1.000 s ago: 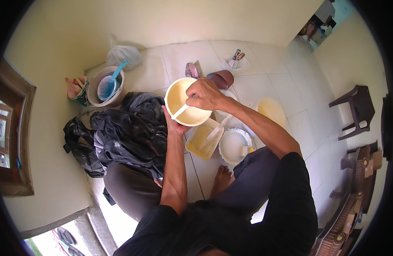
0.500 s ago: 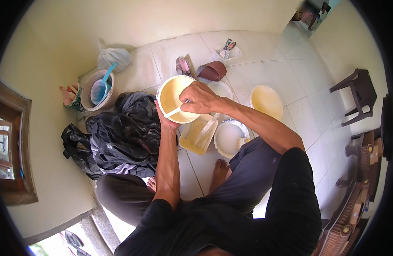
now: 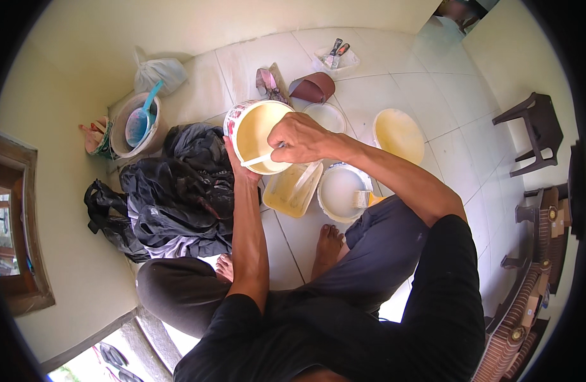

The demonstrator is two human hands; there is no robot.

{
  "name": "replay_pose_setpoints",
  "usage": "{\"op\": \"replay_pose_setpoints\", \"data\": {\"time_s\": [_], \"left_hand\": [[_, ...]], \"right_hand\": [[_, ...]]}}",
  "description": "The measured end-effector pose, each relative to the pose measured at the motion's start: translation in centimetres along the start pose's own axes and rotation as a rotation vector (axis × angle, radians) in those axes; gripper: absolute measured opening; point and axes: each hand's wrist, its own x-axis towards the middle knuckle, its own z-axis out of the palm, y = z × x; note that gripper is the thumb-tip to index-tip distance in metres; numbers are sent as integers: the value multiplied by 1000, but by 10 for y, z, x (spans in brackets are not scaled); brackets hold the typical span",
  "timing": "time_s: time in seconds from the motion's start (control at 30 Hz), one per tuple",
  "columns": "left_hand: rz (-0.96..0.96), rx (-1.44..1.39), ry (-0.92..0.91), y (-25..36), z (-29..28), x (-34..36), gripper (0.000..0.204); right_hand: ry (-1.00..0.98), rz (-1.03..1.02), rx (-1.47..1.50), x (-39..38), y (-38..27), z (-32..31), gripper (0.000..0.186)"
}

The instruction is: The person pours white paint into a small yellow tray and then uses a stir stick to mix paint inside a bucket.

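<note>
Above the floor, my left hand (image 3: 240,164) grips the side of a white bucket (image 3: 244,127) with pale yellow paint inside, its fingers partly hidden. The bucket is tilted, its mouth facing to the right. My right hand (image 3: 299,139) is closed around a flat white stick (image 3: 257,160) lying across the bucket's near rim. Just below the bucket is a yellow tray (image 3: 274,205) with a pale strip in it. Beside that stands a white tub (image 3: 344,216) of whitish contents, with a paintbrush (image 3: 364,199) resting at its right rim.
Black plastic sheeting (image 3: 178,197) is heaped on the left. Behind it stand a grey bucket (image 3: 121,121) with a blue dipper (image 3: 140,126) and a tied white bag (image 3: 159,75). A yellow-coated round lid (image 3: 398,135) lies to the right. Farther back are a maroon container (image 3: 313,87) and scrapers (image 3: 335,54).
The bucket has tipped further over to the right, so its printed outer side shows more. Both hands keep their grip. The whole view has shifted slightly.
</note>
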Motion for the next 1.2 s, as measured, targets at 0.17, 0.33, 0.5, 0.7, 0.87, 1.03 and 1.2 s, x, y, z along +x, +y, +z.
{"op": "replay_pose_setpoints", "data": {"time_s": [0.17,0.33,0.5,0.7,0.87,1.03,1.2], "left_hand": [[16,14,14,-4,-2,-3,71],[12,43,-26,-5,3,-8,74],[17,38,-18,-7,14,-15,76],[39,43,-36,-7,19,-16,77],[40,95,-20,-7,14,-14,80],[48,105,-9,-8,18,-16,81],[50,56,-21,-8,22,-20,75]], "right_hand": [[-52,20,-9,-4,-1,-1,35],[-96,28,1,-9,-6,-5,34],[-93,4,22,-15,-11,-9,34],[-104,1,-5,-19,-18,-15,33],[-100,-2,6,-20,-21,-16,33],[-96,-5,-8,-21,-20,-16,33],[-91,-7,-11,-22,-24,-18,33]]}}
